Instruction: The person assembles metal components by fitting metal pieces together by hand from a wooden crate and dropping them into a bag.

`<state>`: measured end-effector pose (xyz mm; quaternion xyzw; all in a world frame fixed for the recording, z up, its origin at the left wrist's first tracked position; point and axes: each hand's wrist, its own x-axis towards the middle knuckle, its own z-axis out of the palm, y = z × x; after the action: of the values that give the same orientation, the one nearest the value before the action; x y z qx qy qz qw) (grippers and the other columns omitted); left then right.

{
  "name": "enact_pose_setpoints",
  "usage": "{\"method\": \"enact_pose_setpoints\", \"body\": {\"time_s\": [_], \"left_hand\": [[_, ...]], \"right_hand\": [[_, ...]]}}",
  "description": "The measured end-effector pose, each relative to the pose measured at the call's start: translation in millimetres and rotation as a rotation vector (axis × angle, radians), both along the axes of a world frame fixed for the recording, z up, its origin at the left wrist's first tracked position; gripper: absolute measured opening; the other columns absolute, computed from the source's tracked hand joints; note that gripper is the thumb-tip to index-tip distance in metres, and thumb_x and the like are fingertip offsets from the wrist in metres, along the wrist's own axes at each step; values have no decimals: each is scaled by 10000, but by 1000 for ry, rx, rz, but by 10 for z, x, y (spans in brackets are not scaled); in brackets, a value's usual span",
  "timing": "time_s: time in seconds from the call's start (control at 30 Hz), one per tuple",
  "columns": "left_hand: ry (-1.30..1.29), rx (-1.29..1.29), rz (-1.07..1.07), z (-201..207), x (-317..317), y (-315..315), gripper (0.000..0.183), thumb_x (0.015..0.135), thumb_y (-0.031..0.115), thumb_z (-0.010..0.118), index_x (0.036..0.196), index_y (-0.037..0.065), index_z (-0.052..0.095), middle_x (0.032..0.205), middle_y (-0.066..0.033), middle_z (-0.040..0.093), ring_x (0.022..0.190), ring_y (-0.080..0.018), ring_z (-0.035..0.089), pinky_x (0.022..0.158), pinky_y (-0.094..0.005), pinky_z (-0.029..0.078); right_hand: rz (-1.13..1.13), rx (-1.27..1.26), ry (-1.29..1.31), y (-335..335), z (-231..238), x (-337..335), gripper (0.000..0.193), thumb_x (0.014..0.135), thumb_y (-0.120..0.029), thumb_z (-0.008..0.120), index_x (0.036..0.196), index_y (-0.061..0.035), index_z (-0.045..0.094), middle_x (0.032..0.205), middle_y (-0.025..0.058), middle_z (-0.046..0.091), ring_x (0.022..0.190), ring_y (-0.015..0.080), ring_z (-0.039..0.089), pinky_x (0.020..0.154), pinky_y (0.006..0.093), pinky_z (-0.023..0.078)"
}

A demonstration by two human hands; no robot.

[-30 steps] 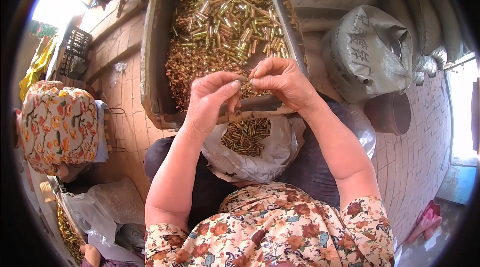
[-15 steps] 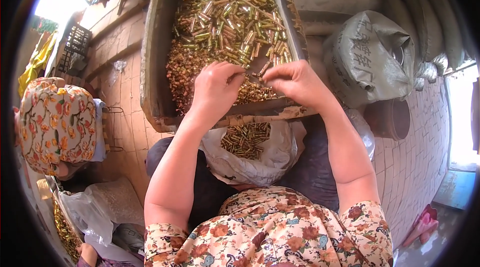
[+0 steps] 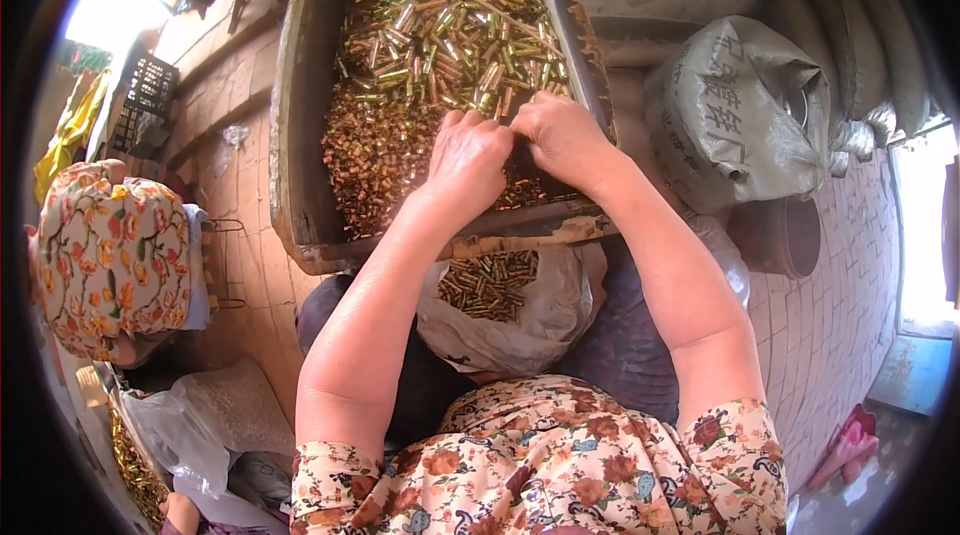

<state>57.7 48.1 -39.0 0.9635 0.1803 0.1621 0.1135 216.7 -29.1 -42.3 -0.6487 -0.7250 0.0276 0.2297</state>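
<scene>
A wooden tray (image 3: 283, 150) in front of me holds gold-coloured metal rods or tubes (image 3: 430, 35) in its far part. Small coppery metal pieces (image 3: 375, 150) are heaped at its near left. Above the near right part of the tray, my left hand (image 3: 472, 153) and my right hand (image 3: 562, 138) come together, thumbs close to each other. Both have their fingers curled closed. Whatever they pinch is hidden behind the fingers. Below the tray's near edge, a white plastic bag (image 3: 540, 320) sits between my legs, with short gold-coloured metal pieces (image 3: 490, 285) in it.
A full grey-green woven sack (image 3: 735, 125) stands right of the tray, beside a brown bucket (image 3: 785, 240). More sacks (image 3: 850, 45) lean behind. On the left sits another person in a flowered garment (image 3: 115, 260). A black plastic crate (image 3: 148, 95) stands at the far left.
My hands have moved from apart to touching distance, slightly farther up the tray, and their fingers have curled in. The metal piece seen at my right fingertips is now hidden.
</scene>
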Motion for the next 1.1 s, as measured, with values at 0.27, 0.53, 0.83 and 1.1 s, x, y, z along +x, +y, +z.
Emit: {"method": "enact_pose_setpoints", "body": {"time_s": [0.27,0.53,0.83,1.1], "left_hand": [[-44,18,-79,7,15,-33,158,622,-37,621,752,42,664,845,-68,633,913,-288,560,876,-406,392],[76,66,-90,5,14,-47,84,674,14,636,743,53,665,887,-100,625,942,-280,561,872,-402,389],[1,96,-1,81,-92,-102,54,637,22,617,690,23,628,789,-130,575,840,-307,543,810,-408,405],[-237,-518,196,262,-264,-94,112,773,15,673,869,-17,624,813,-91,638,800,-208,614,703,-338,482]], "right_hand": [[-74,24,-20,-38,41,-72,167,736,-23,588,868,-69,679,796,123,633,807,325,608,714,423,491],[-169,73,748,-238,215,-147,267,713,6,669,970,-62,691,787,64,644,715,151,624,660,274,493],[-218,8,1327,-371,312,-140,119,812,-15,685,931,-12,693,806,2,667,687,53,574,638,207,480],[-222,16,1339,-381,402,-246,84,824,-57,705,904,-33,696,782,1,669,687,59,601,627,205,477]]}}
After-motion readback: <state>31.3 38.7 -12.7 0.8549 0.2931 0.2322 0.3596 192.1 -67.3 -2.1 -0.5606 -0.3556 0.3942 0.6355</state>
